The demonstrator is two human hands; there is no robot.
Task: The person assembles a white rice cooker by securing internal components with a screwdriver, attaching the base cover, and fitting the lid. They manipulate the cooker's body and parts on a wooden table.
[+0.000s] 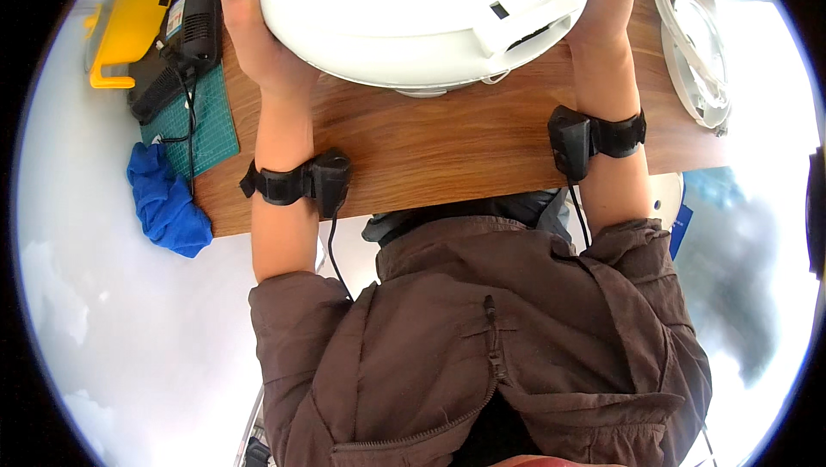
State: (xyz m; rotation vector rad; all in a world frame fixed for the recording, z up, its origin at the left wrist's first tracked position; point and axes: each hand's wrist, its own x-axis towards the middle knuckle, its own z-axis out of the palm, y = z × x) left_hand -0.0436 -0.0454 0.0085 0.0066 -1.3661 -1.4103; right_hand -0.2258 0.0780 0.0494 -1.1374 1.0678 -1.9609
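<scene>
Fingers point(242, 2) of the left hand point(274, 49) were spread only as wide as the edge they gripped, the thumb laid along the side of a round white housing point(404, 32). The right hand point(607, 2) held the opposite side; its fingers seemed curled about the rim, though they were mostly hidden and I could not tell their exact spread. Smooth, hard and plastic-looking, the domed housing had slots, square holes and one round recess, and was held over the wood-grained counter point(430, 157). To the right lay a glossy white oval shell point(693, 62); to the left, a gridded green mat point(215, 127) and a crumpled blue cloth point(168, 204).
</scene>
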